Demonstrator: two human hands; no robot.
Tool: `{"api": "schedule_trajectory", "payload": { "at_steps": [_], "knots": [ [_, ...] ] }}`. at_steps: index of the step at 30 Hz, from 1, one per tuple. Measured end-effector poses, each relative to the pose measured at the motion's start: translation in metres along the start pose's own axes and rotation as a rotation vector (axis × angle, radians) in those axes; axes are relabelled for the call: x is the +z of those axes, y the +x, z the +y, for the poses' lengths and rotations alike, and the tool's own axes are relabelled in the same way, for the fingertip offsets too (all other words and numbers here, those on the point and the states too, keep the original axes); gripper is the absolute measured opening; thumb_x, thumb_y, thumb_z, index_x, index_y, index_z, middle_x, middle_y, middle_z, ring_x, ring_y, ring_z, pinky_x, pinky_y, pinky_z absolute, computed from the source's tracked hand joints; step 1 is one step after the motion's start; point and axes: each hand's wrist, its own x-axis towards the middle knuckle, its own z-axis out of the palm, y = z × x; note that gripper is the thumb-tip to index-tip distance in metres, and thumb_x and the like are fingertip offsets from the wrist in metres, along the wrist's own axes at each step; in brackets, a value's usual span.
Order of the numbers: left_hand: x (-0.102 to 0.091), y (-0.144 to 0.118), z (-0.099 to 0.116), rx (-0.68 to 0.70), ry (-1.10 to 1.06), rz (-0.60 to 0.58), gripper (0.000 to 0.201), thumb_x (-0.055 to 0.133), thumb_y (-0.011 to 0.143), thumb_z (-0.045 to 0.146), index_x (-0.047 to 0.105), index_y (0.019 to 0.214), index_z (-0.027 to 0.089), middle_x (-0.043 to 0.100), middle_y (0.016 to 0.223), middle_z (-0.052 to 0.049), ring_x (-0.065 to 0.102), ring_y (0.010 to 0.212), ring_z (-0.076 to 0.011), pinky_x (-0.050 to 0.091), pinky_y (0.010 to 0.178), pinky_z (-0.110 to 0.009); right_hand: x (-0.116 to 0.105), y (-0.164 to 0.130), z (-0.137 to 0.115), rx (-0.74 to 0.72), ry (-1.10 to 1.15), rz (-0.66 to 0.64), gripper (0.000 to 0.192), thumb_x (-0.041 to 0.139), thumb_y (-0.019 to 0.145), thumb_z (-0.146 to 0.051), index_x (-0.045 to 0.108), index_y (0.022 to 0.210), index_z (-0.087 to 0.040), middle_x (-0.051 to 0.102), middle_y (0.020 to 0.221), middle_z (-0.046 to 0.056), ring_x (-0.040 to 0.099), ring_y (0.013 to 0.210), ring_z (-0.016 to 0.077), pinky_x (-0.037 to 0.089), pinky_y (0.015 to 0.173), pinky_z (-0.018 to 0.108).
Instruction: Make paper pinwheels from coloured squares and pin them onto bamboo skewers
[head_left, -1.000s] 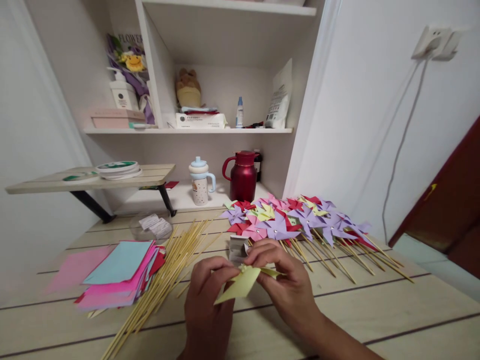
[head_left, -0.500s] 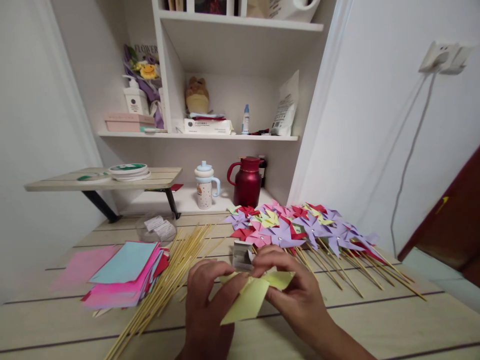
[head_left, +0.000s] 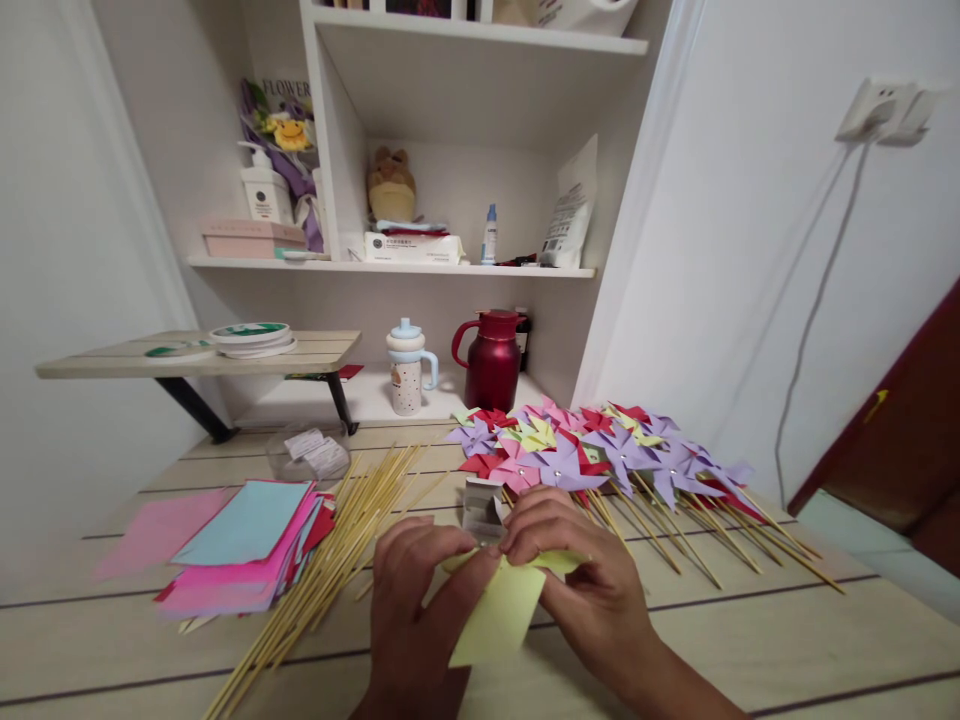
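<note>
Both hands hold one pale yellow paper piece (head_left: 501, 612) low over the wooden table (head_left: 750, 640), near its front edge. My left hand (head_left: 416, 610) pinches its left side with thumb and forefinger. My right hand (head_left: 581, 570) grips its upper right corner, fingertips meeting the left hand's at the paper's top. Part of the sheet is folded and hidden under my fingers. A small white box (head_left: 480, 505) sits just behind the hands.
A heap of finished paper pinwheels (head_left: 592, 450) on sticks lies to the right. Loose bamboo sticks (head_left: 337, 550) and a stack of coloured paper sheets (head_left: 240, 545) lie to the left. A red jug (head_left: 491, 360), a cup (head_left: 407, 368) and shelves stand behind.
The yellow paper has come lower and unfolded to show a larger flat face. Both hands shifted slightly on it; the camera view tipped a little.
</note>
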Motion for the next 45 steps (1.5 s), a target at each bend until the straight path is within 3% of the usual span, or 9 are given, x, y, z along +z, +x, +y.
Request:
{"api": "schedule_trajectory", "payload": {
  "at_steps": [2,5,7,11,16,21,29,45],
  "knots": [
    [0.004,-0.001,-0.001,-0.103,-0.051,-0.034,0.027,0.064,0.082,0.012,0.069,0.103,0.028,0.064,0.094,-0.002,0.058,0.093,-0.0191,0.045,0.090,-0.034,0.001,-0.001,0.001,0.142,-0.004,0.010,0.014,0.066,0.081,-0.009,0.068,0.081,-0.023,0.068,0.079,0.001,0.062,0.081,0.0196,0.047,0.078,0.035],
    [0.013,0.000,-0.003,-0.373,-0.175,-0.108,0.017,0.065,0.082,0.015,0.071,0.092,0.028,0.066,0.091,0.000,0.062,0.088,-0.0173,0.049,0.081,-0.030,0.004,-0.001,0.006,0.554,0.121,-0.017,0.005,0.070,0.077,-0.016,0.068,0.077,-0.020,0.065,0.073,0.000,0.058,0.069,0.0164,0.045,0.065,0.029],
    [0.019,0.000,-0.005,-0.533,-0.269,-0.141,0.010,0.065,0.083,0.019,0.070,0.086,0.026,0.067,0.089,0.000,0.064,0.086,-0.0169,0.050,0.078,-0.028,0.007,-0.002,0.012,0.775,0.268,-0.005,0.011,0.076,0.071,-0.020,0.066,0.076,-0.018,0.063,0.068,-0.002,0.056,0.063,0.0139,0.043,0.060,0.025],
    [0.027,0.000,-0.008,-0.701,-0.406,-0.166,0.006,0.066,0.081,0.026,0.069,0.085,0.023,0.067,0.090,-0.002,0.064,0.089,-0.0185,0.050,0.082,-0.030,0.012,-0.003,0.020,0.947,0.524,0.118,0.031,0.085,0.060,-0.027,0.061,0.076,-0.017,0.065,0.068,-0.002,0.056,0.060,0.0124,0.044,0.059,0.025],
    [0.027,0.000,-0.010,-0.871,-0.515,-0.237,0.020,0.068,0.079,0.035,0.070,0.093,0.021,0.069,0.101,-0.006,0.064,0.098,-0.0222,0.047,0.092,-0.034,0.008,-0.003,0.024,0.987,0.580,0.195,0.037,0.087,0.059,-0.029,0.066,0.085,-0.014,0.073,0.080,0.005,0.062,0.068,0.0151,0.048,0.064,0.027],
    [0.025,0.003,-0.006,-0.954,-0.561,-0.243,0.027,0.072,0.075,0.039,0.070,0.094,0.019,0.070,0.105,-0.007,0.064,0.101,-0.0242,0.047,0.093,-0.035,0.007,-0.002,0.022,0.952,0.618,0.173,0.037,0.088,0.060,-0.028,0.067,0.088,-0.014,0.074,0.083,0.006,0.065,0.070,0.0164,0.050,0.066,0.028],
    [0.023,0.006,-0.001,-0.995,-0.538,-0.172,0.018,0.073,0.075,0.036,0.073,0.080,0.019,0.071,0.089,-0.004,0.066,0.088,-0.0217,0.049,0.083,-0.031,0.012,-0.004,0.016,0.946,0.604,0.135,0.035,0.086,0.061,-0.027,0.059,0.080,-0.017,0.065,0.070,-0.002,0.059,0.063,0.0127,0.046,0.062,0.025],
    [0.021,0.004,0.000,-1.020,-0.525,-0.183,0.022,0.071,0.078,0.040,0.071,0.083,0.018,0.069,0.090,-0.004,0.063,0.089,-0.0220,0.047,0.083,-0.031,0.010,-0.002,0.015,0.911,0.556,0.095,0.038,0.087,0.059,-0.028,0.061,0.085,-0.018,0.063,0.072,-0.003,0.057,0.064,0.0122,0.045,0.063,0.025]
  ]
}}
